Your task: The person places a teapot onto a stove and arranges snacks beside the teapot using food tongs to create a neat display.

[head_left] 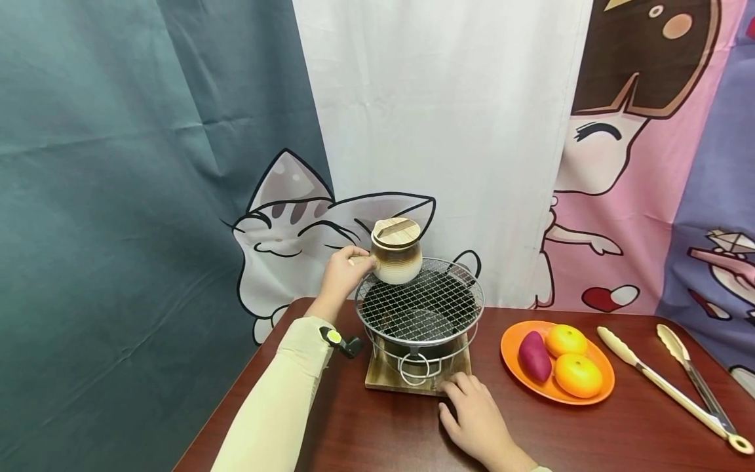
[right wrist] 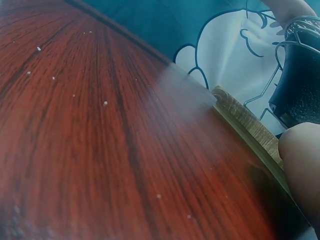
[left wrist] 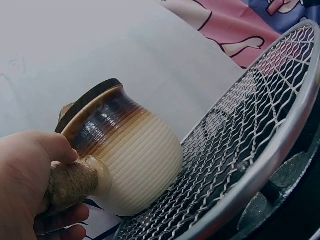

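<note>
A small ceramic teapot (head_left: 397, 263), brown at the neck and cream ribbed below, carries a round wooden lid (head_left: 398, 232). My left hand (head_left: 348, 270) grips its side handle (left wrist: 74, 183), thumb on top. The teapot is at the back left of a round wire grill mesh (head_left: 422, 313); whether its base touches the wires cannot be told. Beneath the mesh is a dark round stove (head_left: 407, 357) on a square wooden board (head_left: 377, 375). My right hand (head_left: 475, 418) rests with loosely bent fingers at the board's front right edge, holding nothing.
To the right, an orange plate (head_left: 512, 357) bears a purple sweet potato (head_left: 535, 356) and two oranges (head_left: 578, 375). Farther right lie spread metal tongs (head_left: 678, 392) with beige tips. A printed curtain (head_left: 460, 131) hangs behind the brown table (head_left: 377, 432).
</note>
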Available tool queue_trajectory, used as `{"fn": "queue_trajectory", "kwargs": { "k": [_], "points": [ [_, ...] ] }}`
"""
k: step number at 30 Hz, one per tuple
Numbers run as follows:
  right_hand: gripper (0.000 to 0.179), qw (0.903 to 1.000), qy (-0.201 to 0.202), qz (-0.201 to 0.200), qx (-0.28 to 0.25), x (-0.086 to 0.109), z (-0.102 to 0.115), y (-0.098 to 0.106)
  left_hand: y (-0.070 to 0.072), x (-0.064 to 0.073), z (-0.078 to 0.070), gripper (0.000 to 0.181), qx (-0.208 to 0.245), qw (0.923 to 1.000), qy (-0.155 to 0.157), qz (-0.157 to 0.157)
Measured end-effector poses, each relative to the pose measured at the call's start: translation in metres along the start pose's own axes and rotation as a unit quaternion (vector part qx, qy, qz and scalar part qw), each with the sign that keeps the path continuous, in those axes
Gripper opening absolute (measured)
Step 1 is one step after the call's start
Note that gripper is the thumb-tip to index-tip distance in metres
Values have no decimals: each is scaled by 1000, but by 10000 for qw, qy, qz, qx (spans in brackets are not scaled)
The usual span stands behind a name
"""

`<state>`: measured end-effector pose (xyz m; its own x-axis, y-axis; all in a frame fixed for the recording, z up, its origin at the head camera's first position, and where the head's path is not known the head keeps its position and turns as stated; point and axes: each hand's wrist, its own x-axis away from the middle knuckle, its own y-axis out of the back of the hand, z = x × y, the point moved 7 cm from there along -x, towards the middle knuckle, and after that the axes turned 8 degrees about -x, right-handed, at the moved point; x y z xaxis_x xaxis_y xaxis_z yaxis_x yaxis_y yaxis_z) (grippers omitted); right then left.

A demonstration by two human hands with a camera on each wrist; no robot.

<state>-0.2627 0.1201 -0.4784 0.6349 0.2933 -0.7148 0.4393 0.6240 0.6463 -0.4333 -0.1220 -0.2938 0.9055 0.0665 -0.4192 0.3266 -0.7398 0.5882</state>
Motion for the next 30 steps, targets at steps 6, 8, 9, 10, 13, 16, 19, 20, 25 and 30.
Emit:
{"fn": "queue_trajectory", "kwargs": {
  "k": [6, 8, 9, 10, 13, 16, 19, 20, 25, 30],
  "points": [
    [24, 10000, -5, 9, 14, 0, 0, -1, 4, 4, -3, 32, 69, 9999, 6, 100],
    [24, 10000, -22, 22, 9, 0, -1, -1, 8, 6, -5, 35, -10, 9999, -79, 87],
    [24, 10000, -30, 26, 0, 0, -1, -2, 11, 8, -7, 37, -90, 9999, -124, 56],
    [24, 10000, -32, 28, -4, 0, -1, -2, 13, 10, -8, 40, -180, 9997, -160, 18],
    [25, 10000, -45, 37, -14, 1, -2, -2, 22, 15, -12, 47, -484, 9982, -313, -155],
    [25, 10000, -38, 24, -7, 1, -2, -1, 30, 21, -13, 51, -662, 9966, -406, -265],
    [25, 10000, -19, 10, 5, 1, -1, 0, 36, 29, -13, 47, -769, 9947, -570, -381],
    [25, 10000, -10, 8, 2, 1, -1, 0, 38, 32, -12, 45, -835, 9934, -657, -429],
    [25, 10000, 16, 10, 23, 2, -1, -1, 41, 54, -9, 44, -1290, 9839, -1001, -734],
    [26, 10000, 13, -13, 12, 1, -1, -2, 39, 75, 1, 49, -1271, 9820, -979, -999]
  ]
}}
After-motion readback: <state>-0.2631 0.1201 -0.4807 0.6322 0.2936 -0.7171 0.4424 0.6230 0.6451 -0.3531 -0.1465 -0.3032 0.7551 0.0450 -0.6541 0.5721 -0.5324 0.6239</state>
